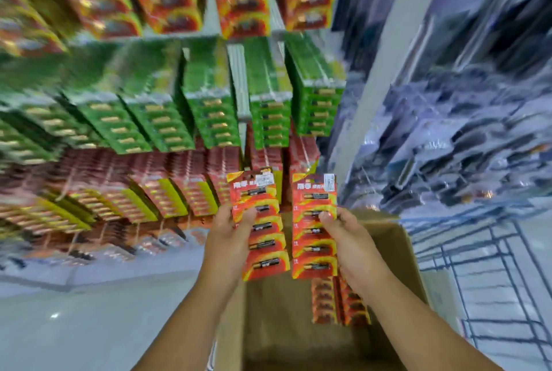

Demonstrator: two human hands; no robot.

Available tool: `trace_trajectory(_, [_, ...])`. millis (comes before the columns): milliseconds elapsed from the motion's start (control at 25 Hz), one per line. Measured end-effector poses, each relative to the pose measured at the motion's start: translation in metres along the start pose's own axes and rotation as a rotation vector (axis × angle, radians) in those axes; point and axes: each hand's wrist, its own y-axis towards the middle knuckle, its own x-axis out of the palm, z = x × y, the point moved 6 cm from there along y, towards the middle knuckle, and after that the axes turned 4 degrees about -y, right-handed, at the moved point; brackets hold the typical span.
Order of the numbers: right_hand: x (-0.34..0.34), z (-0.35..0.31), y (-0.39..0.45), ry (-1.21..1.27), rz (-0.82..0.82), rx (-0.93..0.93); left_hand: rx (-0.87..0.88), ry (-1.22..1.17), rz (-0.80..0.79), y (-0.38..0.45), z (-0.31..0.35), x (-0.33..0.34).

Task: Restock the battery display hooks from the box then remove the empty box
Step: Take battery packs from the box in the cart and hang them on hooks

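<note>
Left hand (228,228) pinches battery strip (263,227); right hand (343,234) pinches second strip (315,226) above box (397,248). Risk: loose pinch, strip slips missing hook.

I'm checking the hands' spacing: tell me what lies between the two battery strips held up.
In the head view nothing is held between the left strip and right strip; the gap shows hanging red packs and the cardboard box behind.

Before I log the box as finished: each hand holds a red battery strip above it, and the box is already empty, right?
Not empty. The head view shows more red battery packs standing in the box. The rest holds: the left hand and right hand each hold a red strip.
</note>
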Motion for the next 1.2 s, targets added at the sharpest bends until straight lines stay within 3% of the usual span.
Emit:
trace_trajectory(360, [0.134,-0.147,-0.039,-0.078,-0.029,-0.329,0.286,-0.013,0.084,0.012,0.187,-0.109])
trace_trajectory(600, [0.2,-0.223,-0.056,-0.026,-0.066,-0.433,0.386,-0.036,0.056,0.025,0.273,-0.142])
trace_trajectory(840, [0.243,-0.277,-0.063,-0.018,-0.072,-0.552,0.403,-0.034,0.041,0.05,0.317,-0.153])
trace_trajectory(1200, [0.259,-0.303,-0.073,0.014,-0.09,-0.533,0.429,-0.02,0.016,0.089,0.328,-0.146])
